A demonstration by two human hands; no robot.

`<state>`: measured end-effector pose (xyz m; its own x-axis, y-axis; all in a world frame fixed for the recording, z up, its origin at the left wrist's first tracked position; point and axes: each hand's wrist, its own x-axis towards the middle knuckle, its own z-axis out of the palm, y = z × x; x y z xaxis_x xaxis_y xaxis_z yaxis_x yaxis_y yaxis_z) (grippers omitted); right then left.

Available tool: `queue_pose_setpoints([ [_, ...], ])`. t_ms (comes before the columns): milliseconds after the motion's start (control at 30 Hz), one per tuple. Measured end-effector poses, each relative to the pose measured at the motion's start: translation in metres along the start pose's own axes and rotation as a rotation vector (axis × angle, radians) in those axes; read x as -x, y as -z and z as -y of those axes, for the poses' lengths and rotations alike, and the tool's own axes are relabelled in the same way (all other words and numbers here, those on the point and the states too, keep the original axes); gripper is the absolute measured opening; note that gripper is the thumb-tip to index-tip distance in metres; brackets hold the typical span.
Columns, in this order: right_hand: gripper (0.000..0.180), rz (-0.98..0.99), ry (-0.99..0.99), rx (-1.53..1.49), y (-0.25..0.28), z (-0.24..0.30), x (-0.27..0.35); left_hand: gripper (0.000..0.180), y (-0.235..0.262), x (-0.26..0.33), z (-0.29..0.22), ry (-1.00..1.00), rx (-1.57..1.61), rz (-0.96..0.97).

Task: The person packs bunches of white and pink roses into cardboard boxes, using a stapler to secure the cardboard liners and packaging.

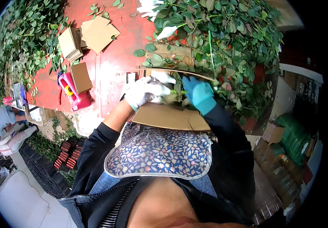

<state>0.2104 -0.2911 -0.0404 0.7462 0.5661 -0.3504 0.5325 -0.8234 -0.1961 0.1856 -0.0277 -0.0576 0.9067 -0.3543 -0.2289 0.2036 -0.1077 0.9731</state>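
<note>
Fingers of the left hand (143,92) and right hand (202,95) curl beside a green stem (178,92) near the table's (114,57) front edge; blur hides any grip. Likely light, springy, bruisable: pinch bare stalk.

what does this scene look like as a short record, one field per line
Left hand: white glove, grip unclear
Right hand: blue-green glove, beside a green stem, grip unclear
Nearest the apron: brown cardboard panel
Table: red
Table left: cardboard stack, pink tool
Table right: heaped leafy stems
</note>
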Motion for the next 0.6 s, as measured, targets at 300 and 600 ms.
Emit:
queue_pose_setpoints([
  [300,0.045,0.293,0.028,-0.071,-0.02,-0.011,-0.044,0.03,0.005,0.003,-0.006,-0.408,-1.066,0.008],
  [600,0.047,-0.075,0.114,-0.14,0.032,-0.014,0.018,0.035,0.012,-0.005,0.0,-0.335,-1.064,0.14],
])
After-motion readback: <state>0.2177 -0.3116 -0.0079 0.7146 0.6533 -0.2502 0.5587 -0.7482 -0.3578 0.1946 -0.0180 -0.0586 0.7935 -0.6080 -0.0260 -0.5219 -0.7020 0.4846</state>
